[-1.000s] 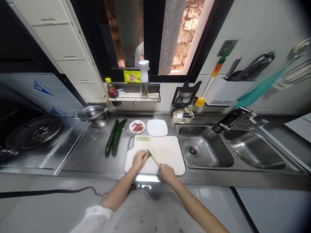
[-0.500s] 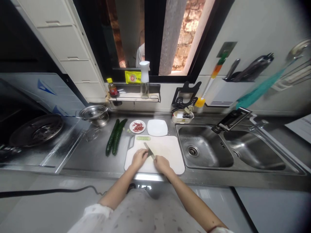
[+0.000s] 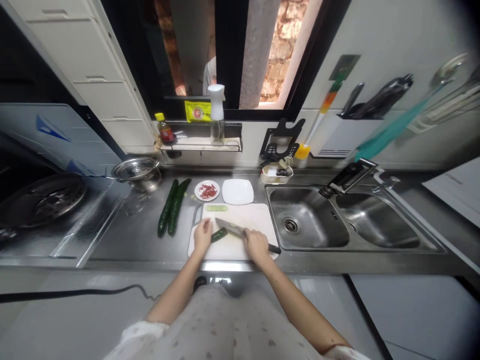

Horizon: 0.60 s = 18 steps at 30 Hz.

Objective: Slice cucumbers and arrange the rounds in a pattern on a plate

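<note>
My right hand grips a kitchen knife above the white cutting board. Its blade points up and left, and the black handle sticks out past my palm. A dark green cucumber piece lies on the board just below the blade. Left of that piece is my left hand, fingers curled together; whatever is between the fingertips is hidden. Several pale green cucumber slices form an overlapping row along the board's far edge, above my left hand.
Two whole cucumbers lie left of the board. Behind it stand a small plate of chopped red pieces and a white square plate. A double sink is at right, a lidded steel pot at left.
My left hand has moved left, away from the knife, uncovering the cucumber piece. The knife has turned flatter, its handle now showing at right. The whole view has shifted slightly.
</note>
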{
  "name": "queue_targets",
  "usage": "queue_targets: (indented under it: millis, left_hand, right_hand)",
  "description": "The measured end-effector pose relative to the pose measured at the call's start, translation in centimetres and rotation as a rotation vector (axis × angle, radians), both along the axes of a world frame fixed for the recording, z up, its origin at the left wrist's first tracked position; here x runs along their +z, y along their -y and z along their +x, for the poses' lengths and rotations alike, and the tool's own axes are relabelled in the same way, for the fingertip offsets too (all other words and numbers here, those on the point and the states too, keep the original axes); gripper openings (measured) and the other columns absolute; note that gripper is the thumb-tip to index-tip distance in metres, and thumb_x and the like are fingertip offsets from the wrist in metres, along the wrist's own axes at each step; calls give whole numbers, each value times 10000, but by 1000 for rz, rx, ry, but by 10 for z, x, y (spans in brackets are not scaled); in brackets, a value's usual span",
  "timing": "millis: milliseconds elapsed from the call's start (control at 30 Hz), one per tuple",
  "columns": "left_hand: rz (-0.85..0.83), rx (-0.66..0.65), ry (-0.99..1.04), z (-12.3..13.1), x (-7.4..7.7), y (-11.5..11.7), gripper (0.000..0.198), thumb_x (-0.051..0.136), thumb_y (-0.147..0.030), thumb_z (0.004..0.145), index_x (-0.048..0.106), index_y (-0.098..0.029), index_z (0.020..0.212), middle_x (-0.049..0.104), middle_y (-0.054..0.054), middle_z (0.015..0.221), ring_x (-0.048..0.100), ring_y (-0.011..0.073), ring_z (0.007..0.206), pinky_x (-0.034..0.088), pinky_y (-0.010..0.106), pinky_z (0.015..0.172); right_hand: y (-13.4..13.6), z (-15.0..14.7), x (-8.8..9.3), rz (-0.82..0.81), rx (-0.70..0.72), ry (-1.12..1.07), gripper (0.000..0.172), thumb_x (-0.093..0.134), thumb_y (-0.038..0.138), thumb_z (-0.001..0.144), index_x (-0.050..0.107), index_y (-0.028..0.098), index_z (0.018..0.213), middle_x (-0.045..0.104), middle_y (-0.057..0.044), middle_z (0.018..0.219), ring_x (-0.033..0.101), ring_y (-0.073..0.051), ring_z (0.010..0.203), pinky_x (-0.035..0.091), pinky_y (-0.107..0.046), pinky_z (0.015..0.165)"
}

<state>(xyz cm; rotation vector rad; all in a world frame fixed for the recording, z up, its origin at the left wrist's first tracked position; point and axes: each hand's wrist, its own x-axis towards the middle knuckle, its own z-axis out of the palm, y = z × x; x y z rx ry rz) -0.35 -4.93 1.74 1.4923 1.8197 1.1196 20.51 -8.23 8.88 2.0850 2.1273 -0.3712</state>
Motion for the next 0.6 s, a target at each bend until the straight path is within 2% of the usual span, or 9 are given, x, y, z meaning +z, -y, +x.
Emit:
queue_targets:
  millis: [67,133,300,400,500,600]
  left_hand:
    - [14,63,50,-2,8,-7,285,501,-325,883,633,-169,1082,678,83,1026,621,186,909,489,306,821]
    - [41,29,61,-3,17,-15,275,500,-313,883,634,-174,1079,669,83,1072,616,184,939,486,304,838]
    - [84,-278,-157,7,43,-26,242,542,-349,869,677,-195,998,675,70,1064,589,216,1024,433,359,945]
    - [31,-440,-312,18,55,-25,261,585,-368,844,686,-213,1028,673,69,1089,565,237,1080,388,386,988]
    - [-31,-524,-375,27,60,-24,251,583,-379,844,704,-223,999,682,66,1055,574,233,1049,384,374,968]
    - [-39,-571,-336,31,58,-24,218,581,-375,845,716,-223,923,692,55,998,591,210,983,405,336,917]
  right_hand:
    - [1,2,2,70,14,18,325,464,228,909,556,199,1219,652,-113,1049,569,-214,975,345,-310,810]
    - [3,3,3,107,23,27,343,466,216,904,543,195,1238,643,-111,1061,552,-217,980,333,-317,819]
    - [4,3,6,142,39,34,346,458,216,911,532,208,1249,633,-100,1060,525,-223,980,318,-333,817]
    - [4,3,8,141,59,40,355,457,206,913,525,209,1261,631,-104,1063,515,-226,988,311,-337,822]
    - [6,4,8,141,73,47,359,450,200,915,525,204,1267,632,-107,1066,516,-225,986,306,-333,819]
    - [9,8,7,147,72,52,360,457,195,909,530,204,1261,632,-111,1066,521,-222,974,307,-332,811]
